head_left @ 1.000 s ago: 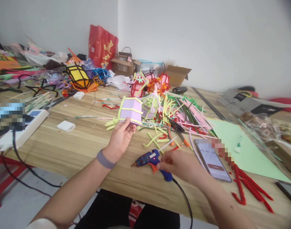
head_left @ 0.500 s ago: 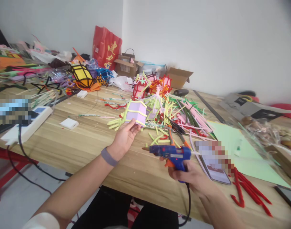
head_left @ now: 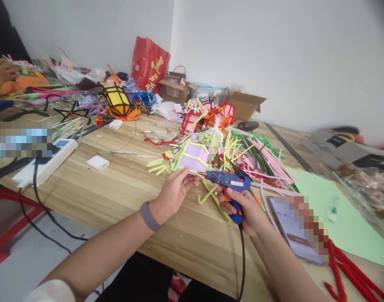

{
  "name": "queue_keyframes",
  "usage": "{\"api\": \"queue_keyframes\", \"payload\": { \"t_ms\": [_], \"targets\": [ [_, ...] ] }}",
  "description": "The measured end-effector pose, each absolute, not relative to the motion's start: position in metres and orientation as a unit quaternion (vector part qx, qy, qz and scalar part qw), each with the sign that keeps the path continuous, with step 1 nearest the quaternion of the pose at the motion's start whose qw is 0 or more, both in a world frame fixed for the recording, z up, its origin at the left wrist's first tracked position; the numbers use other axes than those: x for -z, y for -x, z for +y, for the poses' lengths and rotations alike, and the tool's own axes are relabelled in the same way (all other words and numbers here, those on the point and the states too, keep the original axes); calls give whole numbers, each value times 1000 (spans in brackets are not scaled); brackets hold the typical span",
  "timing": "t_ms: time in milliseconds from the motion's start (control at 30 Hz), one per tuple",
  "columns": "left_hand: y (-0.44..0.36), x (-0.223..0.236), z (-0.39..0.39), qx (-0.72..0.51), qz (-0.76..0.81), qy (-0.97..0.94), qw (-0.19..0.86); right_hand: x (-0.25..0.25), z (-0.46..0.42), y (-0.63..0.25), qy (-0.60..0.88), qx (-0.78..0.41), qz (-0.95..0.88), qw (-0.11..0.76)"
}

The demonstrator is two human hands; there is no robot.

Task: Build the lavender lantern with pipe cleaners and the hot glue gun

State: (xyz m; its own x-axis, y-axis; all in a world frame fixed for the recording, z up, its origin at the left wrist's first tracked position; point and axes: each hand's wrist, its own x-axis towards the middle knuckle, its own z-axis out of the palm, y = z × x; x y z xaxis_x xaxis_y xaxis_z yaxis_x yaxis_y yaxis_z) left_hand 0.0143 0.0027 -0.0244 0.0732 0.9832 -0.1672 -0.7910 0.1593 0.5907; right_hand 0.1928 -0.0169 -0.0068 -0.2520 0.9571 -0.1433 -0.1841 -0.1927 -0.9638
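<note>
Holding a glue gun (head_left: 225, 178) beside a purple lantern (head_left: 192, 157)
The left hand (head_left: 173, 191) pinches the lantern's near edge; the right hand (head_left: 247, 206) grips the gun, nozzle (head_left: 203, 173) close by the left fingers. Gluing seems in hand; the next move likely calls for steady aim.

Lilac lantern (head_left: 192, 160) in left grip (head_left: 173, 193), blue glue gun (head_left: 225, 179) in right grip (head_left: 249, 209).

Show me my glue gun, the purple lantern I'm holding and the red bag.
Glue gun (head_left: 225, 179), head view: on its body.
Purple lantern (head_left: 194, 151), head view: on its panel.
Red bag (head_left: 148, 63), head view: on its front.
</note>
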Motion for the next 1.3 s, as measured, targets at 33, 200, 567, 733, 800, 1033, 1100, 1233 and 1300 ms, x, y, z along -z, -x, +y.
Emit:
{"api": "queue_keyframes", "payload": {
  "t_ms": [33,200,567,733,800,1033,1100,1233,1300],
  "targets": [
    [-15,25,3,-625,273,-179,709,9,-16,-195,426,-645,-453,445],
    [-16,28,1,-628,278,-194,700,16,-19,-201,443,-622,-457,456],
    [-17,28,-2,-621,283,-207,701,22,-22,-197,472,-588,-484,444],
    [-17,30,-2,-617,286,-218,700,22,-23,-196,487,-563,-487,457],
    [-18,31,-2,-615,287,-222,700,23,-23,-196,496,-551,-492,456],
    [-18,32,-2,-613,306,-246,685,24,-24,-197,515,-539,-495,448],
    [-19,33,-2,-612,315,-253,680,24,-24,-197,519,-537,-496,444],
    [-19,34,-3,-610,328,-263,671,24,-24,-197,527,-531,-496,441],
    [-18,34,-3,-611,330,-266,669,25,-24,-197,531,-524,-501,439]
  ]
}}
